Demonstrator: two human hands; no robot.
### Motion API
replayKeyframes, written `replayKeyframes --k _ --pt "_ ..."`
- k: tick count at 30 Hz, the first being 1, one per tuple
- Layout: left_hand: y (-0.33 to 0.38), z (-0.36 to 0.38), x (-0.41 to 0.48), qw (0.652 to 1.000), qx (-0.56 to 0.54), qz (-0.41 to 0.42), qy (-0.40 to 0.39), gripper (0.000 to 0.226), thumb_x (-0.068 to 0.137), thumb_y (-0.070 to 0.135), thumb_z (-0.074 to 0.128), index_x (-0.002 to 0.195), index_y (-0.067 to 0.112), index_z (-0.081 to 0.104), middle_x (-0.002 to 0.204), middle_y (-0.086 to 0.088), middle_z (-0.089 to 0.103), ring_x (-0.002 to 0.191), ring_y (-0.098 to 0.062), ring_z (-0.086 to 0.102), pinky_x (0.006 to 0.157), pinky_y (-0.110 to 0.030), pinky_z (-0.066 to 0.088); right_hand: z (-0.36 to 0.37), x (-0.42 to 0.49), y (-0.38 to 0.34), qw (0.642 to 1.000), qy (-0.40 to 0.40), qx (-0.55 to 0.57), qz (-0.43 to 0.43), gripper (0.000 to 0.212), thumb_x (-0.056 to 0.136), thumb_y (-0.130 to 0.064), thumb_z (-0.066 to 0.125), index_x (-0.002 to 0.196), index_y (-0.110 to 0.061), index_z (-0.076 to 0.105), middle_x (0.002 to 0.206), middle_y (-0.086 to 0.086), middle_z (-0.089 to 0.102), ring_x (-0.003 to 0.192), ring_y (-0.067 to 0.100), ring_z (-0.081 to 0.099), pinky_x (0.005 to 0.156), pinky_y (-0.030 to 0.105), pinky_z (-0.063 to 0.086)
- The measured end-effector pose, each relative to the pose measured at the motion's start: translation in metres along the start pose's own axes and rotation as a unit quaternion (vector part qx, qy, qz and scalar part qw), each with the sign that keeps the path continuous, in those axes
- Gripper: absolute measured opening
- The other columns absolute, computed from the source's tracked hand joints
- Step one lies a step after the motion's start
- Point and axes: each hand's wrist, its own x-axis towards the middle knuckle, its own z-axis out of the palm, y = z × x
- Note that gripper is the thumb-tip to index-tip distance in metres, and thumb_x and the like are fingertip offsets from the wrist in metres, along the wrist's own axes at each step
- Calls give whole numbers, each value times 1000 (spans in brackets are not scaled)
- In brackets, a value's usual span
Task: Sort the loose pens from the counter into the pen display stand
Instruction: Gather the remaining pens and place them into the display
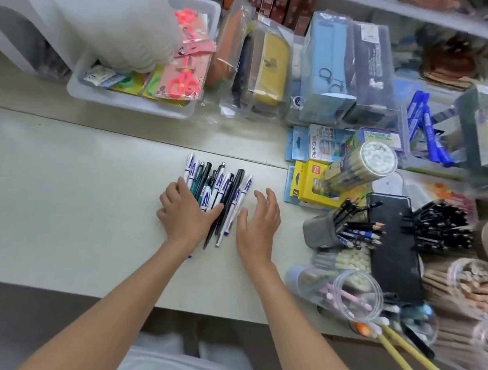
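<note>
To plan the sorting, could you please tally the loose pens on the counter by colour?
White pens with blue print: 7
Black or dark pens: 4
Teal pen: 1
Total: 12, as far as the overlap lets me tell.

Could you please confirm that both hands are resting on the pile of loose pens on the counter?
Not quite: only the left hand rests on the pile of loose pens on the counter. The right hand is open beside the pile, to its right, not on it, as the head view shows.
</note>
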Motion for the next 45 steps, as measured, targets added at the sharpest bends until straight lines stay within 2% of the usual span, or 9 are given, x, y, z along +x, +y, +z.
replayKeyframes --k 17,20,25,29,33,36,38,41,45 --pt "-18 -31 38 983 -137 45 -113 20 91 18 59 74 14 50 71 -2 54 70 -27 53 55 -31 36 2 6 -5 999 -7 -27 -15 44 89 -10 54 133 -5 49 148 17 38 136 32 34 114 41 22" --pt "-21 -50 35 956 -259 32 -137 11 93 12 56 83 8 57 77 -7 65 71 -24 64 61 -30 48 -5 10 -23 1000 8 -2 -21 44 89 -8 52 134 -5 49 147 14 39 137 28 33 115 35 19" --pt "-27 -102 17 781 -549 -33 -297 11 96 10 60 98 0 62 87 -11 66 68 -16 69 64 -30 59 -19 25 -100 986 -13 157 -54 32 92 -13 51 123 -12 58 135 4 48 130 14 40 112 34 31" --pt "-43 -133 16 752 -541 5 -376 15 95 4 59 110 2 61 97 -10 71 65 -12 59 54 -23 51 -17 46 -172 968 -104 219 -65 36 98 -24 50 133 -17 54 140 2 47 129 13 44 107 29 37" --pt "-61 -155 20 756 -514 -8 -405 6 95 9 60 100 5 60 85 -6 67 58 -11 55 49 -22 48 -8 40 -207 952 -268 105 -103 23 96 -12 49 84 -20 68 76 -3 64 68 11 54 70 29 42" --pt "-73 -162 22 793 -520 -26 -317 9 95 15 63 98 6 62 81 -5 65 56 -10 53 48 -21 46 -9 28 -215 938 -270 211 -45 29 99 -19 51 126 -20 62 117 -2 63 103 5 54 88 25 39" --pt "-72 -167 24 764 -619 -60 -171 8 95 12 62 94 5 62 81 -6 63 53 -9 54 48 -20 47 -3 14 -215 910 -199 351 95 36 101 -22 48 137 -18 52 130 1 55 117 11 51 96 27 40" --pt "-70 -179 23 702 -710 -53 24 10 92 6 65 100 5 59 71 -3 62 53 -10 57 55 -24 51 18 -18 -218 781 -232 469 341 35 103 -38 39 119 -11 55 122 14 59 104 27 60 89 44 50" --pt "-83 -185 4 754 -655 -46 24 31 87 10 70 116 14 60 87 -3 72 75 -14 70 71 -28 57 43 -27 -257 638 -281 574 429 59 100 -54 31 124 -8 60 124 18 64 101 32 65 82 40 53"
